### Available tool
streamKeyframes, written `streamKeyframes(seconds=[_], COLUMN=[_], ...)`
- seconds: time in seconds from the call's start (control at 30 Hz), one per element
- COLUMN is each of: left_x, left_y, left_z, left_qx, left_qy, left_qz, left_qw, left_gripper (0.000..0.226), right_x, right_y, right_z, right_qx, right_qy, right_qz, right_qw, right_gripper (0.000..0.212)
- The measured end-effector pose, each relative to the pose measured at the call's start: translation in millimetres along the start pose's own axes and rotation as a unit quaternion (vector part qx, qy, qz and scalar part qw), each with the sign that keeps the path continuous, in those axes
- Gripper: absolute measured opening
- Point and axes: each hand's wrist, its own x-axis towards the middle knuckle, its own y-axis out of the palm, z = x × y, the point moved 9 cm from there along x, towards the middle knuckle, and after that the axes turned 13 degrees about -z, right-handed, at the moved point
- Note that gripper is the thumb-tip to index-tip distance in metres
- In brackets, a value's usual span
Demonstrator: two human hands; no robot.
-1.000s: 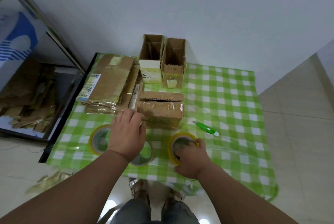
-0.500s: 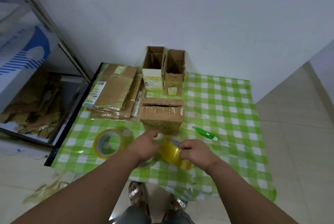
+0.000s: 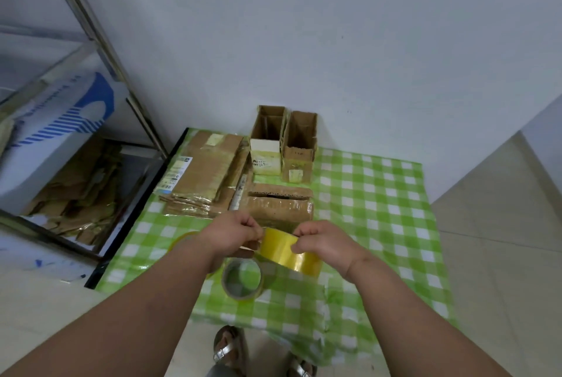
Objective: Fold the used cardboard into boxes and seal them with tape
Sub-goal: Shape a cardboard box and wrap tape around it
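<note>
Above the green checked tablecloth (image 3: 380, 194), I am gripping one glossy yellow tape roll (image 3: 287, 250) with left hand (image 3: 231, 232) and right hand (image 3: 324, 244), fingers curled.

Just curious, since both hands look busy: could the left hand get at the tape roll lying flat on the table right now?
Probably not at once: the left hand and right hand both hold the yellow tape roll. The flat roll lies uncovered just below, so nothing else blocks it once the left hand lets go.

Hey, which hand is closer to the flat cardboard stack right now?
Left. The left hand is just in front of the flat cardboard stack, gripping the yellow tape roll. The right hand grips the roll farther right, in front of the closed box.
</note>
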Motion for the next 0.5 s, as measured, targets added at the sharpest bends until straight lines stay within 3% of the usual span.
streamKeyframes(seconds=[0.23,0.4,0.5], left_x=[2,8,19], left_y=[-36,-42,-58], left_z=[-41,-67,-70], left_qx=[-0.035,-0.072,-0.119], left_qy=[0.032,0.056,0.043], left_qz=[-0.017,-0.045,-0.083], left_qw=[0.999,0.995,0.988], left_gripper=[0.012,0.016,0.019], right_x=[6,17,22], right_y=[-19,-39,-57], right_z=[44,66,77], right_qx=[0.003,0.053,0.028], right_qy=[-0.049,-0.071,-0.099], right_qz=[0.037,0.010,-0.017], right_qw=[0.998,0.996,0.995], right_gripper=[0.034,0.023,0.034])
